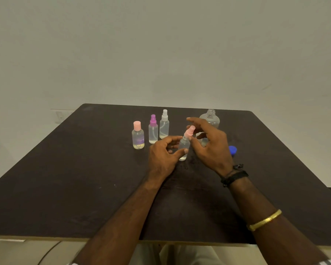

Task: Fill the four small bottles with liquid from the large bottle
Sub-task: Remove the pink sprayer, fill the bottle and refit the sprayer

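Your left hand (162,155) grips the pink-topped spray bottle (184,145) at mid-table, thumb across its near side and fingers curled behind. That steadies the body while the top is worked. The bottle leans a little to the right, and I cannot tell whether its base rests on the table (65,169). Your right hand (210,146) is open, fingers spread and loosely arched just beside the pink sprayer. Whether your thumb touches the neck is unclear. It reads as either seating or letting go of the top. The large bottle (209,119) stands uncapped just behind your right hand, within easy reach for pouring. Its blue cap (233,150) lies apart to the right, out of the working space. To the far left, three bottles stand upright in a tidy row with their tops on: the pink-capped bottle (138,137), the purple-topped spray bottle (153,131) and the white-topped spray bottle (164,127). Each seems to show some clear liquid, though the levels are hard to read. Parked aside like that, they look finished, so the one in hand is likely the last.
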